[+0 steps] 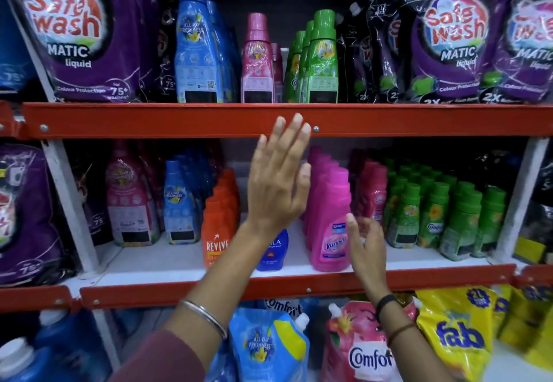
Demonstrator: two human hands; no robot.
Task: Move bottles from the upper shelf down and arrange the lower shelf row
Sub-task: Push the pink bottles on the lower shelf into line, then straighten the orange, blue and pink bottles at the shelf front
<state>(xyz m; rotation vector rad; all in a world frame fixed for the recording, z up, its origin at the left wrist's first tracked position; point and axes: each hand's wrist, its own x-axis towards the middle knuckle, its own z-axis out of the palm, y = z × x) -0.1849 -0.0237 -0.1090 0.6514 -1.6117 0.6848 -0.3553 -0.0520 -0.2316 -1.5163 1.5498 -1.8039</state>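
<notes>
Both hands empty. Left hand (276,178) spread flat, raised before the upper shelf (179,119) edge; right hand (366,247) open, beside the front Vanish bottle (330,226) on the lower shelf (185,262). Pink bottle (258,61) stands above, between blue and green rows. Risk: reaching up may topple tight-packed neighbours; lower rows could domino if nudged.

Left arm (191,315) has a maroon sleeve pushed up plus a thin silver bangle (203,317); right wrist (389,312) wears a black band and a brown thread bracelet.
</notes>
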